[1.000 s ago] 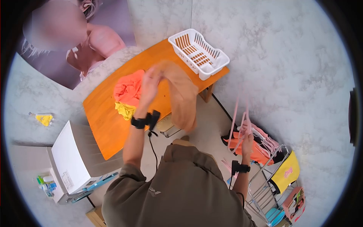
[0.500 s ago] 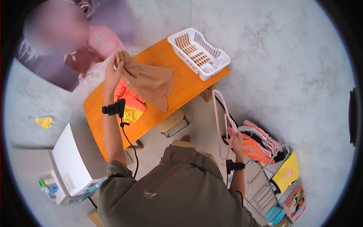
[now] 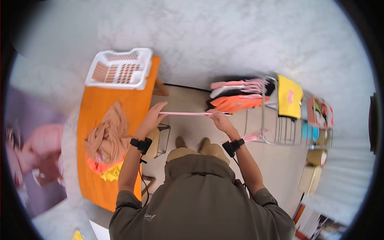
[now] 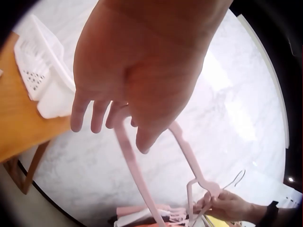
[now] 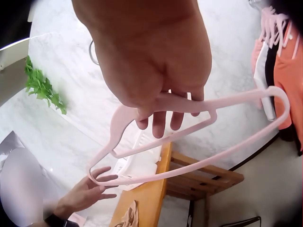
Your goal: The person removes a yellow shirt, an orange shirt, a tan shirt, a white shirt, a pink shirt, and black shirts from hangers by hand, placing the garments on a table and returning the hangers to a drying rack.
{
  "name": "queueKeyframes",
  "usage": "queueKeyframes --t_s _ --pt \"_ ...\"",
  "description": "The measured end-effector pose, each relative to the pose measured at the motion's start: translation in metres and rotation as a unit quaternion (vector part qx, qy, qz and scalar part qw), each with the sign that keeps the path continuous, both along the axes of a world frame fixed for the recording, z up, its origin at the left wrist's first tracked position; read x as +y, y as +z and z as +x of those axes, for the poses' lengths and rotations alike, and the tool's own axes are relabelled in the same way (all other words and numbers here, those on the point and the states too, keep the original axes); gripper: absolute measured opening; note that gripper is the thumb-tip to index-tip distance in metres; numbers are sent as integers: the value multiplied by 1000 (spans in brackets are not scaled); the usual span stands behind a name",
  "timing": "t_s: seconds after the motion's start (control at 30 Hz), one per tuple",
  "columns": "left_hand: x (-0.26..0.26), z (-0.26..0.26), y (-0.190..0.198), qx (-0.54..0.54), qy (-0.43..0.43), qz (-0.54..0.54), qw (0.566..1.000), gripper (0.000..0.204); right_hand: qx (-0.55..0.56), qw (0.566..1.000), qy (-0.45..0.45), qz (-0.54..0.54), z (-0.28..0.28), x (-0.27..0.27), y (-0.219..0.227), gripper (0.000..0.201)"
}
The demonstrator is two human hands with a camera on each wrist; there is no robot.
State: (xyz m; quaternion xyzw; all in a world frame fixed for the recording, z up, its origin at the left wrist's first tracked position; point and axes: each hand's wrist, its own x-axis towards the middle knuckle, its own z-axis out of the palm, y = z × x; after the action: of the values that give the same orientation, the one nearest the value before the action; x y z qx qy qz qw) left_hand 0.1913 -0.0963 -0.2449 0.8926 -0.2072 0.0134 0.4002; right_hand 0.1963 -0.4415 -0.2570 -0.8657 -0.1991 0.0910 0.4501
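Note:
A pink clothes hanger (image 5: pixel 118 120) with a metal hook is held out level in front of the body, seen edge-on in the head view. My right hand (image 3: pixel 221 121) grips it near the hook, fingers passing through its frame. My left hand (image 3: pixel 151 120) is at the far end, its thumb and straight, spread fingers on either side of that end. On the wooden table (image 3: pixel 90 190) lies a crumpled brown garment (image 3: pixel 108 136), partly covering an orange garment (image 3: pixel 96 166) and a yellow one (image 3: pixel 111 173).
A white plastic basket (image 3: pixel 116 85) stands at the table's far end. Ahead on the right, a metal rack (image 3: pixel 263 100) bears clothes on pink hangers, including an orange garment (image 3: pixel 236 103). A yellow cloth (image 3: pixel 290 96) hangs there too. A stool (image 3: pixel 154 146) stands beside the table.
The left hand has let go of the brown garment, which now lies on the table, and has come to the hanger's end. The hanger has turned level, and the body has turned right.

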Motion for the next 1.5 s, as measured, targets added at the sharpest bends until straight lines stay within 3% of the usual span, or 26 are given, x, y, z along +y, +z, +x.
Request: queueKeyframes --t_s 0.03,0.07,0.13,0.23,0.27,0.33,0.4,0.43,0.5,0.6,0.63,0.7,0.8,0.9,1.1,1.5 --pt "-15 9 12 107 -20 -42 993 33 -41 999 -12 -4 -1 -9 1 20" --pt "-28 20 15 109 -44 -42 992 33 -39 999 -37 -8 -2 -21 3 20" --pt "-53 42 16 170 -169 57 969 22 42 996 -82 -8 1 -42 3 18" --pt "-108 54 2 169 -263 134 940 24 -19 987 -160 -4 1 -81 -18 16" --pt "-126 57 -5 167 -270 140 938 24 -46 979 -201 0 0 -92 -20 17" --pt "-164 58 -29 169 -296 17 940 27 -30 975 -217 -24 -2 -118 -32 26" --pt "-195 65 -53 157 -303 3 940 27 -89 944 -317 -24 -7 -135 -47 28" --pt "-207 70 -67 145 -302 -16 942 27 -88 941 -327 -20 -11 -141 -49 28" --pt "-228 77 -97 124 -335 16 934 27 -78 899 -431 -13 -22 -154 -53 29" --pt "-259 78 -103 133 -353 36 926 26 -94 868 -488 -12 -43 -176 -65 30" --pt "-266 78 -105 163 -340 29 926 27 -89 865 -493 -10 -53 -180 -63 30" --pt "-282 75 -112 183 -333 29 925 27 120 880 -446 114 -78 -195 -56 24" --pt "-305 71 -124 206 -322 32 923 26 173 884 -429 61 -121 -211 -74 21" --pt "-321 62 -144 202 -322 20 925 23 222 862 -447 88 -150 -214 -102 20" --pt "-345 54 -166 207 -304 -26 929 19 216 850 -457 147 -155 -208 -145 19" --pt "-340 54 -182 169 -297 23 939 22 223 873 -414 132 -129 -211 -158 18"
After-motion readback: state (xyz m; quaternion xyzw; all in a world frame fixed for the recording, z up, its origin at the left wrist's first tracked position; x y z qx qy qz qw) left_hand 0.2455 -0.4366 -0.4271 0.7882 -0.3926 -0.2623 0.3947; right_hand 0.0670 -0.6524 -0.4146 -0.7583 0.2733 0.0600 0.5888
